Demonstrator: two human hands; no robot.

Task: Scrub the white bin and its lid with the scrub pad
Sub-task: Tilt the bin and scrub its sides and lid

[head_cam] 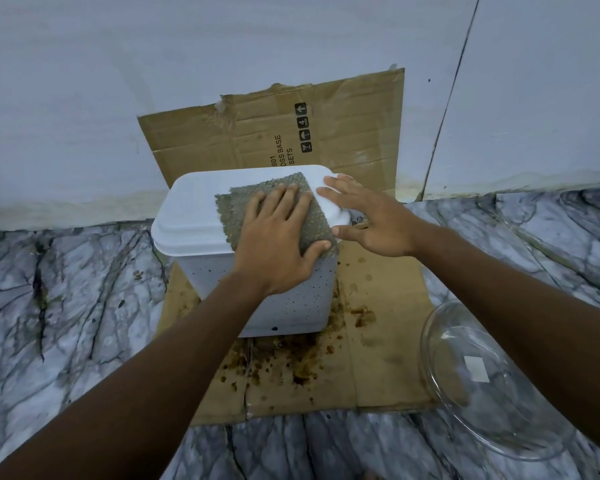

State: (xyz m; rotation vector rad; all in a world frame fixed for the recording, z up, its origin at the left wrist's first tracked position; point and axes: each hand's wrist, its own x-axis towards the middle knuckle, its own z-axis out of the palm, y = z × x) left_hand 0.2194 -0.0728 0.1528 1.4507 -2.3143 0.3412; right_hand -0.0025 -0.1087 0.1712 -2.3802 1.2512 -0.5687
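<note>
Cardboard (378,341), a flattened box sheet, lies on the marbled floor (66,289) with its far part propped up against the white wall (118,98). The white bin (298,306) stands upright on this sheet, toward its left edge and near the wall, with its lid (194,216) in place on top. Dark specks dot the bin's front wall.

The grey-green scrub pad (231,211) lies flat on the right half of the lid. The left hand (278,244) presses down on the pad with its palm. Its grip is not closed round anything: the fingers are straight and spread, and the thumb rests on the pad's near right corner at the lid's edge.

The right hand (371,216) is just beside it, and its grip is likewise loose and flat. Its straight fingertips touch the bare right end of the lid, and its palm hangs past the lid's edge.

Brown stains (302,362) spatter the cardboard by the bin's near side. A clear glass bowl (499,410) sits at the sheet's near right corner, partly on the floor.
</note>
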